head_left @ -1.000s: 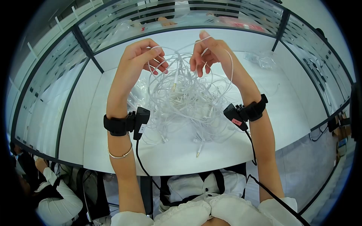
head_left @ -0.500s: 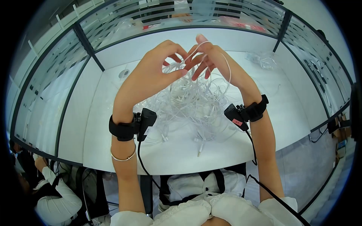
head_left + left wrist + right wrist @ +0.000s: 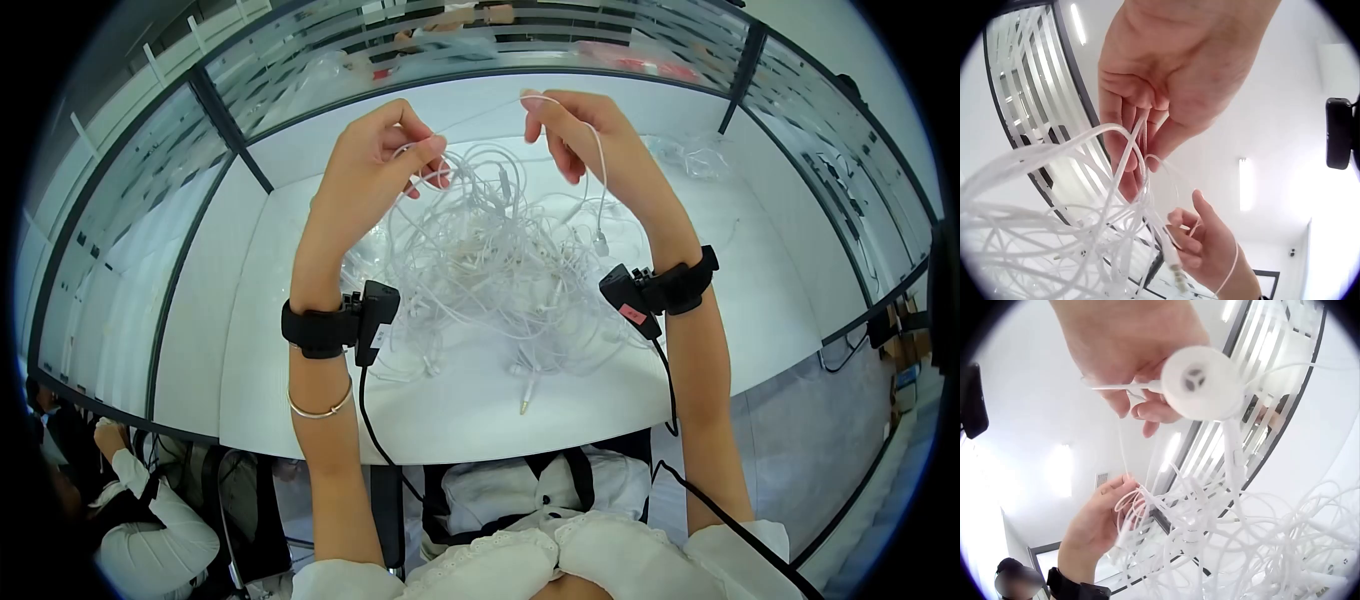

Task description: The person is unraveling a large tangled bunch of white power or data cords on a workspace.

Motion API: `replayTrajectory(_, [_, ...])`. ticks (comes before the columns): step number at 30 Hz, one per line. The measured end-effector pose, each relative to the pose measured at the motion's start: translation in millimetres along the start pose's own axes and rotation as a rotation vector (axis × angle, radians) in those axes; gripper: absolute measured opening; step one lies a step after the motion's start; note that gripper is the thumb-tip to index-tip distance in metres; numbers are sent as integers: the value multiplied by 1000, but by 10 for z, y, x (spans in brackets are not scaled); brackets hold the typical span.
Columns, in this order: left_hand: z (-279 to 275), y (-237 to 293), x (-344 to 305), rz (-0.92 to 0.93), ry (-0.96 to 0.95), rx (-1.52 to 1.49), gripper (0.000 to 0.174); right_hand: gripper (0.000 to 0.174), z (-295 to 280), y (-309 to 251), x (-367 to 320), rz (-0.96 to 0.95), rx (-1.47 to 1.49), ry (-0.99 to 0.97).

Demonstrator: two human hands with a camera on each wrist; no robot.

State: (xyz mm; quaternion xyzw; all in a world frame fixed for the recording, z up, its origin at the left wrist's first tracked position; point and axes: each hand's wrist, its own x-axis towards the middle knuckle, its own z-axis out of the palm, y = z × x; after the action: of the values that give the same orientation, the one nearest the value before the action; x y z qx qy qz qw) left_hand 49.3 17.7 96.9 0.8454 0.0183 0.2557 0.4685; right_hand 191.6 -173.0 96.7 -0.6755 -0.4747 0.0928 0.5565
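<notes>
A tangled heap of white earphone cords point(image 3: 490, 265) covers the middle of the white table. Over its far left side, my left hand point(image 3: 372, 170) pinches several cords between thumb and fingers. In the left wrist view, a jack plug point(image 3: 1175, 269) hangs below those fingertips. My right hand point(image 3: 605, 145), raised over the far right side, pinches one thin cord near thumb and fingertip. That cord drapes across the hand, and an earbud point(image 3: 1200, 384) dangles from it, close to the right wrist camera. A thin strand runs taut between the two hands.
A loose jack plug point(image 3: 525, 400) lies near the table's front edge. Clear plastic bags point(image 3: 700, 160) sit at the back right. Low white partitions with striped glass point(image 3: 480, 50) enclose the table. Another person point(image 3: 150, 510) sits at the lower left.
The hands came together over the heap half a second ago and are now apart, the left drawn back left. An earbud now dangles by the right hand, whose fingers have closed on the cord.
</notes>
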Motion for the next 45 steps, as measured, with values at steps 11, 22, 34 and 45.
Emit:
replayTrajectory(11, [117,134,-51,-85,-20,-19,20,89,38,-68,-57,333,-132,-202])
replayTrajectory(22, [167,9,-11,62,-56,63,19,65,51,-53,-70,156,-117,-267])
replayTrajectory(34, [136,4,17,-36,-117,-76,24,45,-102,-126,-57,-9,39,-30])
replayTrajectory(45, [20,-16,-33,18,-341,68,13,55,-397,-89,-47,-8,92,143])
